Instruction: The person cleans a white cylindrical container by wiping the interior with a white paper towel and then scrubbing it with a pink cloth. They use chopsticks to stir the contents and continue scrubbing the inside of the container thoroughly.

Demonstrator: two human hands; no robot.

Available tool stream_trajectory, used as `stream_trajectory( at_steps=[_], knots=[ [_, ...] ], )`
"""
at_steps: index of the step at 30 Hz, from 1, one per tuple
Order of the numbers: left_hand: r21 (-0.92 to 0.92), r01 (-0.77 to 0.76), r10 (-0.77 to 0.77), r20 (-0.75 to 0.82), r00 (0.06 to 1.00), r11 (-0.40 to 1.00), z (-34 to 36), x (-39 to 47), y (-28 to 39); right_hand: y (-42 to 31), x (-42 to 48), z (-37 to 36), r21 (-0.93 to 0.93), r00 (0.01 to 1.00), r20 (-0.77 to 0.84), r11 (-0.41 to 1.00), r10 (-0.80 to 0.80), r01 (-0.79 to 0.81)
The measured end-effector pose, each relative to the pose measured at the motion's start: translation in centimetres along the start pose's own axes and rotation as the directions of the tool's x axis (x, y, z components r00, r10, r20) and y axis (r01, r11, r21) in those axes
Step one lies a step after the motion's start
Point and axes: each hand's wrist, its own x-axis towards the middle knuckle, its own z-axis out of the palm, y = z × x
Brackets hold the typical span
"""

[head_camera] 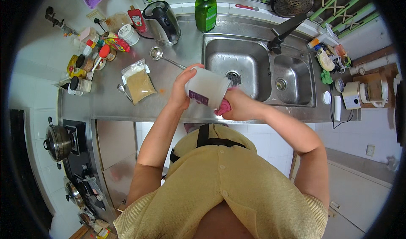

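Observation:
My left hand (181, 91) grips a translucent white plastic jar (207, 85) with a purple label, tilted on its side over the counter's front edge. The jar's mouth points right. My right hand (242, 105) holds a pink cloth (224, 108) at that mouth; part of the cloth is hidden by my fingers. A steel ladle (157, 53) lies on the counter, its handle end behind the jar and my left hand. Left of my left hand are a clear bag of tan powder (139, 85) and a small metal spoon (124, 92).
The steel double-bowl sink (258, 80) has a dark faucet (279, 39) behind it. A green pump bottle (205, 12) and an electric kettle (161, 23) stand at the back. Jars and condiments (90, 56) crowd the left corner. A lidded pot (58, 143) sits on the stove.

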Motion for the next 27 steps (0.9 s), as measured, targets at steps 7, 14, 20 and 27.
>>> stream_trajectory(
  at_steps=[7, 14, 20, 27],
  knots=[
    [-0.203, -0.123, 0.131, 0.027, 0.991, 0.971, -0.7, -1.1, 1.4, -5.4, 1.4, 0.2, 0.894, 0.936, -0.001, 0.420, 0.351, -0.157],
    [-0.513, -0.183, 0.112, -0.167, 0.980, 0.839, 3.7, -0.5, 0.7, -1.1, 4.7, 1.2, -0.352, 0.960, -0.265, 0.936, -0.088, -0.011],
    [-0.485, -0.153, 0.030, -0.253, 0.967, 0.861, 4.3, 0.9, 2.7, -1.7, 4.9, 1.5, -0.601, 0.904, -0.298, 0.796, -0.306, 0.071],
    [-0.547, -0.259, 0.164, -0.216, 0.962, 0.796, 3.6, 1.1, 2.3, -3.8, 5.5, 2.6, 0.920, 0.942, -0.194, 0.385, 0.275, 0.077]
  ],
)
